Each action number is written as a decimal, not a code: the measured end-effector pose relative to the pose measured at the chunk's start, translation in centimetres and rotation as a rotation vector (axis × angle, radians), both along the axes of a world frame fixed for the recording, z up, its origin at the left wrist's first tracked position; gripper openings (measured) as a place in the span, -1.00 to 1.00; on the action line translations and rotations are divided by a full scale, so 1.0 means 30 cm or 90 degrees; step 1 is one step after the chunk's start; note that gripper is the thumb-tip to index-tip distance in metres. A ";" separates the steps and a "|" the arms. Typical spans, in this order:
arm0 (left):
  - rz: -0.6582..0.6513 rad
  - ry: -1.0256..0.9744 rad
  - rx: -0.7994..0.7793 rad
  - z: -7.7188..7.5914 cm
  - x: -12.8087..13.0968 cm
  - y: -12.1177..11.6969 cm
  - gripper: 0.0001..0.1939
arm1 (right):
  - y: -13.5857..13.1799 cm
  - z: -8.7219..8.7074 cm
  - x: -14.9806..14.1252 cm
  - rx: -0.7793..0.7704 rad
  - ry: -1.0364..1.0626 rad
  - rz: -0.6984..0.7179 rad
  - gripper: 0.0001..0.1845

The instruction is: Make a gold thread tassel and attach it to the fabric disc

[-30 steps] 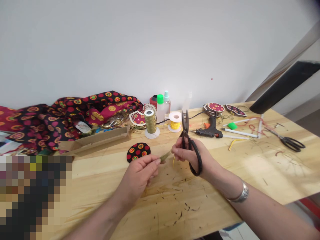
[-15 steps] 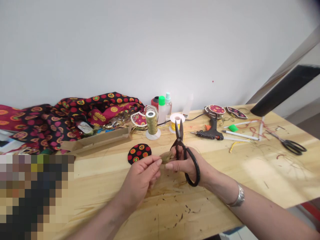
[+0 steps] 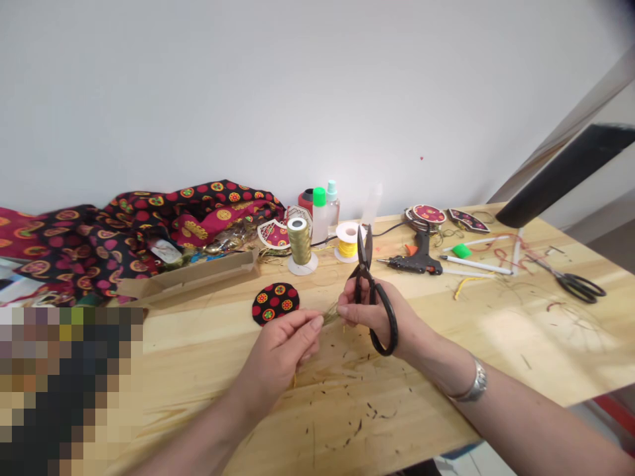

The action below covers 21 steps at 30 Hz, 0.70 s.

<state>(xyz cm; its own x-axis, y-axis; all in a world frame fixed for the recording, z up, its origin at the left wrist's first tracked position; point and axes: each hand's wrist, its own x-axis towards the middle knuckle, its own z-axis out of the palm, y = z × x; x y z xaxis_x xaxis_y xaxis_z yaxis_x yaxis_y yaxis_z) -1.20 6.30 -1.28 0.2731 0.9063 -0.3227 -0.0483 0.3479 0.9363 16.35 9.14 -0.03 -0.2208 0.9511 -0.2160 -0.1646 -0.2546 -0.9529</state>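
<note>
My left hand [image 3: 285,347] is closed in a pinch on a small bunch of olive-gold threads [image 3: 330,315]. The threads stretch across to the fingertips of my right hand [image 3: 380,317], which also touch them. Black-handled scissors [image 3: 381,311] hang in my right hand, their narrow blades pointing up and slightly apart. A short yellow strand shows below my left fingers. Just behind my left hand lies a round patterned fabric piece [image 3: 276,303], black with red and orange motifs.
Behind the hands stand a gold thread cone [image 3: 299,242], a yellow thread spool [image 3: 348,243] and a green-capped bottle [image 3: 319,215]. To the right lie a glue gun [image 3: 417,259] and a second pair of scissors [image 3: 578,285]. Patterned fabric [image 3: 114,231] and a cardboard tray [image 3: 198,281] are left.
My right hand has drawn slightly away from the left, and the thread bunch between them looks longer and more spread. The scissors have tipped a little to the right with that hand.
</note>
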 end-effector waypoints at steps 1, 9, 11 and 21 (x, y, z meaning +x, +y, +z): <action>-0.002 -0.015 -0.017 0.000 -0.001 0.000 -0.69 | 0.001 -0.002 0.000 0.002 -0.003 -0.004 -0.69; 0.054 -0.190 -0.151 0.018 -0.009 0.020 -0.49 | 0.018 0.022 0.014 0.057 -0.159 -0.089 -0.78; 0.064 -0.230 -0.152 0.023 -0.011 0.023 -0.43 | 0.017 0.025 0.016 0.075 -0.159 -0.123 -0.74; 0.012 -0.331 -0.096 -0.001 0.011 0.001 -0.38 | -0.016 -0.043 -0.003 0.038 -0.115 0.082 -0.58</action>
